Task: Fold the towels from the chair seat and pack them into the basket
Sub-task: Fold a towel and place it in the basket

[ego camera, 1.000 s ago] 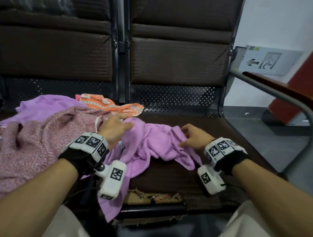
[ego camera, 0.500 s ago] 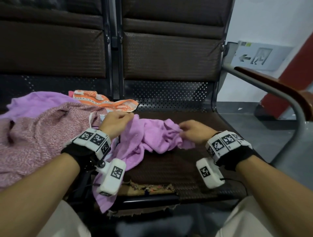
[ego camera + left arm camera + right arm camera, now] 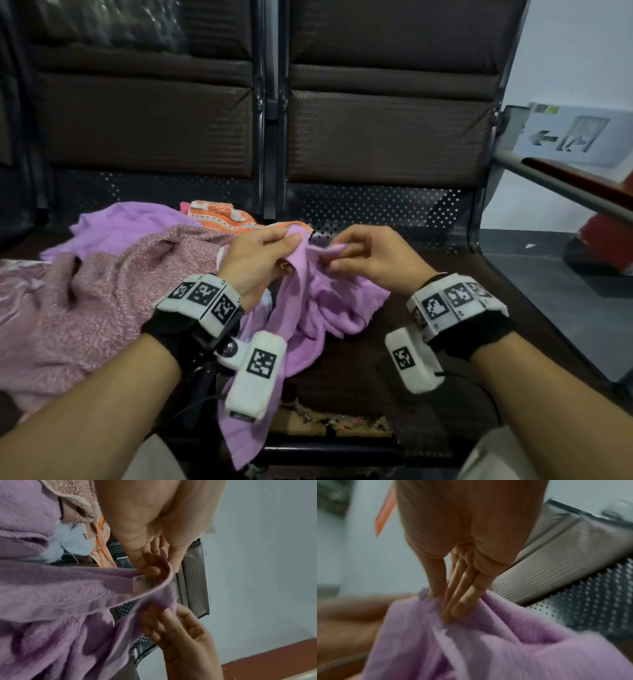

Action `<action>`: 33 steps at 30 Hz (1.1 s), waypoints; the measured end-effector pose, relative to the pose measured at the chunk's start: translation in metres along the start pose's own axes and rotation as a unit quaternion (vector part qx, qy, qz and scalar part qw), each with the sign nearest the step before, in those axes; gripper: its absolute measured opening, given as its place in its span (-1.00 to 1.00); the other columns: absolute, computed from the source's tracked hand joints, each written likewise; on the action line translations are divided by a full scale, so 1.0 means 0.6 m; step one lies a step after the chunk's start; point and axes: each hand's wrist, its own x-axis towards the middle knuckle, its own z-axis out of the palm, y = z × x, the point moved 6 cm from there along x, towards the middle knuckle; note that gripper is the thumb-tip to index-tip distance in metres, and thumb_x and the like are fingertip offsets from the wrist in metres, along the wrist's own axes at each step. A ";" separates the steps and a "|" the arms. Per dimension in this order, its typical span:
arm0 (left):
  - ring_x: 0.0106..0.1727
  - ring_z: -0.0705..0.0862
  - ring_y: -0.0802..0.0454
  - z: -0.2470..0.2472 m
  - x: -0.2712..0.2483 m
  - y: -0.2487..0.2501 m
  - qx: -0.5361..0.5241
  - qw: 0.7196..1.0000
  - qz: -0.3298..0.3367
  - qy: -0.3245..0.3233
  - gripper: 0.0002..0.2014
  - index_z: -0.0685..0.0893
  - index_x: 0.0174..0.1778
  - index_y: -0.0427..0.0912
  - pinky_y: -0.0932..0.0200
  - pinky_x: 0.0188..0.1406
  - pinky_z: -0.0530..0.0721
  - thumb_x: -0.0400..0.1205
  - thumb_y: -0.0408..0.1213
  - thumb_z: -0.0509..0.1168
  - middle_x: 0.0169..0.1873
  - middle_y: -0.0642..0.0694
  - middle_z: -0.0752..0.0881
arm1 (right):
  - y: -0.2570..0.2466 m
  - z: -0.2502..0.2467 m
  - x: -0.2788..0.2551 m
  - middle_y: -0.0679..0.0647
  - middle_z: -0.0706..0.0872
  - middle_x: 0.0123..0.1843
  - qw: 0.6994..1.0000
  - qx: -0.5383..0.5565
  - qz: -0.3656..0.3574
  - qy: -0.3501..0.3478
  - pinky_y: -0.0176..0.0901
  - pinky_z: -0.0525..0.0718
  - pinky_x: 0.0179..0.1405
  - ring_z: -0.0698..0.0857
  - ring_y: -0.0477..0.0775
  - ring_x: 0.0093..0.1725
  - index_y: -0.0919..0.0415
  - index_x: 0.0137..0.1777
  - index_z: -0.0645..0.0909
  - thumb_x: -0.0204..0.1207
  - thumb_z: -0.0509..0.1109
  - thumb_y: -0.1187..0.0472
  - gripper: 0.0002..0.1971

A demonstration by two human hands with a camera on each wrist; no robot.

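A light purple towel hangs bunched between two hands above the dark brown chair seat. Its upper edge is lifted off the seat, while its lower part drapes over the seat's front edge.

The left hand pinches the towel's top edge between thumb and fingers. In the left wrist view a small white label shows on the hem just below those fingers. The right hand is just beside the left, and its thumb and fingers grip a fold of the same edge; the right wrist view, though blurred, shows the fingers pressed into the purple cloth.

To the left, on the neighbouring seat, lies a heap of unfolded towels: a speckled pink towel in front, a second purple towel behind it, and an orange and white patterned towel at the back, near the gap between the seats.

Both wrists wear black straps carrying white blocks printed with black square markers. Behind the seats rise padded brown chair backs with perforated metal panels beneath. A metal armrest with a reddish-brown top stands at the right.
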 end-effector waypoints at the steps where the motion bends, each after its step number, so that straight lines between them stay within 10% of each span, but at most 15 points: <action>1: -0.40 0.61 0.14 -0.003 0.002 -0.002 -0.003 1.000 -0.004 -0.002 -0.84 0.69 0.07 -0.32 0.36 -0.46 0.63 0.64 -0.44 0.25 -0.35 -0.06 0.69 | -0.002 -0.002 0.001 0.14 0.83 -0.20 0.995 -0.101 -0.016 0.020 -0.32 0.70 -0.14 0.80 -0.09 -0.20 0.25 -0.07 0.73 0.43 0.55 0.30 -0.89; 3: -0.43 0.63 0.17 -0.011 0.006 -0.004 0.001 1.000 -0.007 -0.003 -0.83 0.67 0.09 -0.35 0.38 -0.47 0.63 0.66 -0.49 0.20 -0.39 -0.04 0.70 | -0.013 -0.001 0.001 0.04 0.76 -0.22 0.969 -0.239 -0.060 0.033 -0.31 0.58 -0.20 0.70 -0.11 -0.26 0.21 -0.16 0.78 0.41 0.57 0.13 -0.86; 7: -0.38 0.70 0.15 -0.027 0.010 -0.009 0.041 0.999 0.004 0.010 -0.82 0.67 0.10 -0.34 0.34 -0.47 0.66 0.64 -0.51 0.23 -0.27 -0.12 0.76 | -0.054 0.032 -0.005 0.04 0.66 -0.07 0.967 -0.174 -0.184 -0.031 -0.18 0.59 0.02 0.65 -0.01 -0.06 0.22 -0.23 0.76 0.39 0.58 0.18 -0.89; 11: -0.39 0.70 0.09 -0.022 0.014 -0.020 0.068 0.997 -0.017 -0.009 -0.84 0.69 0.06 -0.35 0.30 -0.45 0.71 0.59 -0.47 0.32 -0.31 -0.13 0.75 | -0.047 0.044 -0.002 0.15 0.77 -0.23 0.985 -0.102 -0.141 0.009 0.11 0.66 -0.09 0.71 0.18 -0.18 0.30 -0.16 0.74 0.45 0.53 0.26 -0.91; 17: -0.40 0.64 0.08 -0.006 0.004 -0.021 0.051 0.997 -0.045 -0.048 -0.83 0.74 -0.11 -0.19 0.27 -0.43 0.67 0.67 -0.27 0.25 -0.36 -0.11 0.67 | -0.015 0.036 0.001 -0.01 0.79 -0.26 0.989 -0.096 -0.086 0.067 -0.29 0.63 -0.15 0.72 -0.08 -0.21 0.21 -0.20 0.77 0.37 0.59 0.25 -0.93; 25: -0.23 0.66 -0.04 0.017 -0.014 -0.012 0.036 0.994 -0.038 -0.095 -0.57 0.73 0.04 -0.40 0.24 -0.27 0.71 0.65 -0.05 0.20 -0.20 -0.28 0.71 | -0.011 0.025 -0.002 -0.05 0.79 -0.28 0.988 -0.055 -0.064 0.129 -0.22 0.68 -0.11 0.73 -0.14 -0.21 0.02 -0.24 0.73 0.40 0.56 0.22 -0.91; 33: -0.37 0.72 0.25 0.019 -0.026 -0.005 0.135 0.982 0.045 -0.122 -0.79 0.75 0.08 -0.27 0.40 -0.35 0.68 0.54 -0.48 0.38 -0.38 0.01 0.81 | -0.006 0.025 -0.009 0.00 0.78 -0.27 0.991 -0.006 -0.020 0.129 0.02 0.69 -0.01 0.70 -0.09 -0.19 0.10 -0.25 0.73 0.41 0.55 0.19 -0.94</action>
